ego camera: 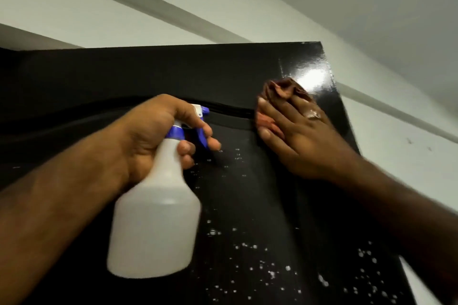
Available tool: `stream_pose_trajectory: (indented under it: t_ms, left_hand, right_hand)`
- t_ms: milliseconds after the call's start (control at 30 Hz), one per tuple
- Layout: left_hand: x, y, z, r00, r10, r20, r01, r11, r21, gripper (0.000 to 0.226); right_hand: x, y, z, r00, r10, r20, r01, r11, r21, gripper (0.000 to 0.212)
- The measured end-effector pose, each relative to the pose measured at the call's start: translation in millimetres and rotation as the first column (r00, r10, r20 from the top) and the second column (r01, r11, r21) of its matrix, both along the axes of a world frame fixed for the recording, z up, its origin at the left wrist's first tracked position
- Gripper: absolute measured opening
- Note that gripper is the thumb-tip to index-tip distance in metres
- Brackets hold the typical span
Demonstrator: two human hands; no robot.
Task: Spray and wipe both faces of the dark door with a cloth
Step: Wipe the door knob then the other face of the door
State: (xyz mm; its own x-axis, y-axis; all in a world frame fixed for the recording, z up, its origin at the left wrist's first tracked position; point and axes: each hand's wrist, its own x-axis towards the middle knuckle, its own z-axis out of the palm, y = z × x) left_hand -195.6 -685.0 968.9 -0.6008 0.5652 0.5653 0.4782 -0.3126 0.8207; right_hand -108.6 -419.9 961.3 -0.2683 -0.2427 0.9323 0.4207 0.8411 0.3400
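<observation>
A pale wall fills the upper part of the view, from nine o'clock round to three o'clock. A grey raised band crosses it on a slant, running from eleven o'clock down toward three o'clock. At one o'clock lies a plain grey ceiling. A few small dark marks dot the wall at three o'clock.

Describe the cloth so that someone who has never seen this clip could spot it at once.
Find the glossy dark door that fills the lower frame, then its upper right corner. There the right hand presses flat on a crumpled reddish-brown cloth. It is the only soft, warm-coloured thing on the door; the left hand grips a white spray bottle.
</observation>
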Motion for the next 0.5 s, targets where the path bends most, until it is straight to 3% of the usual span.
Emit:
stream_pose_trajectory:
  t_ms: [133,233,333,433,500]
  left_hand:
    - [-2,18,10,1.000,0.016,0.014,-0.016,1.000,0.011,0.020]
    - [-3,22,7,1.000,0.022,-0.003,-0.022,1.000,-0.011,0.021]
    - [-1,20,-5,1.000,0.020,-0.005,-0.020,0.999,-0.031,0.015]
    - [0,20,-11,1.000,0.017,-0.021,-0.018,0.999,-0.031,0.014]
    - [-15,12,-3,0.997,-0.007,-0.082,0.002,0.999,-0.055,0.015]
  right_hand:
    - [-18,-20,20,0.993,0.070,-0.097,-0.075,0.996,-0.050,0.070]
    - [-3,-2,-39,0.996,0.089,0.031,-0.091,0.994,0.059,0.063]
    - [23,25,-80,0.994,0.042,0.102,-0.047,0.998,0.048,0.065]
    - [15,12,-71,0.999,0.042,0.019,-0.041,0.998,-0.039,0.070]
    - [-1,-10,-47,0.994,0.104,0.014,-0.104,0.995,0.009,0.070]
